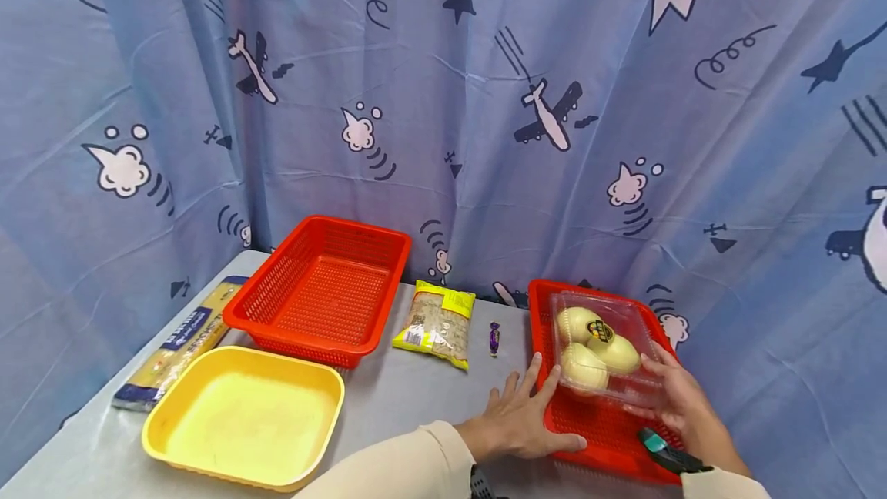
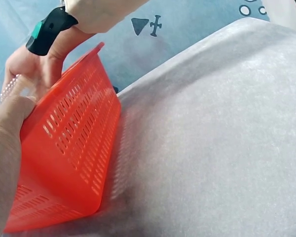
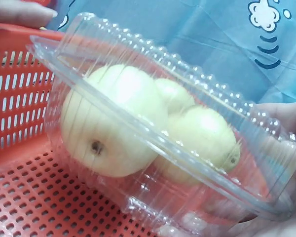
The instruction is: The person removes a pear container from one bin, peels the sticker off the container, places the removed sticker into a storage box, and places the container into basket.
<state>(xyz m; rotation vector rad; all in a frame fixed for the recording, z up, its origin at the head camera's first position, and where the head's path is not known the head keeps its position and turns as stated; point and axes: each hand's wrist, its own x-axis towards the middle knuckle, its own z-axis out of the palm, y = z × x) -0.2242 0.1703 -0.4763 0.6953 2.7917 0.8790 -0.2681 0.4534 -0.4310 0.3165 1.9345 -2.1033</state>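
1. Clear box [image 1: 604, 345] of three pale yellow fruits sits over the right red basket [image 1: 596, 426], tilted, its near right side held up by the right hand [image 1: 675, 399], whose fingers curl round it.
2. Left hand [image 1: 523, 422] lies flat, fingers spread and relaxed, on the near left rim of that basket; grasps nothing.
3. Wrist view: box hangs just above the basket's mesh floor [image 3: 39, 207]; touching or not, cannot tell.
4. Gray table [image 1: 416, 399] also carries:
   - second red basket [image 1: 322, 291], far left
   - yellow tray [image 1: 242, 414], near left
   - spaghetti pack [image 1: 176, 345], left edge
   - grain bag [image 1: 436, 322], centre
   - small purple candy [image 1: 494, 337], just right of the bag
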